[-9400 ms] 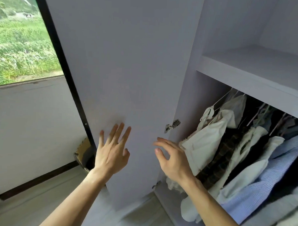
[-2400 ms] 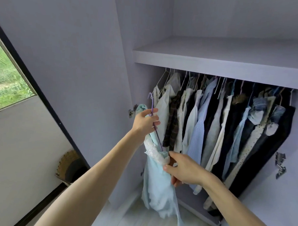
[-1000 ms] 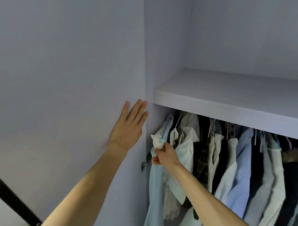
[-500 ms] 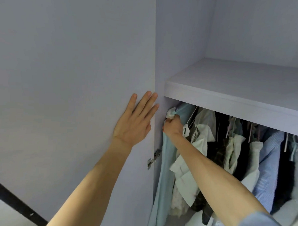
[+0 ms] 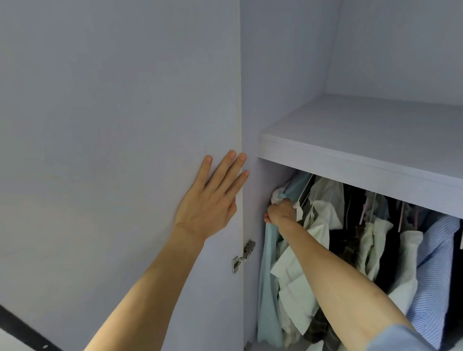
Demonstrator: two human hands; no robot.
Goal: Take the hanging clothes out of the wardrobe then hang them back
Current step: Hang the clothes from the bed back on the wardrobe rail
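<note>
Reaching up under the shelf, the right hand is clamped on the top of the pale blue garment, at the far-left end of the row, just below the shelf's front edge. Hanger hook & rail are hidden behind the shelf, so can't tell if it's seated. Left hand is flat, fingers spread, pressed on the wardrobe door left of the shelf, holding nothing. Other clothes hang packed to the right, below the shelf. Judgement: this garment is at the re-hang step, prob. nearly done; rest of row looks untouched, so most of the task is left.
</note>
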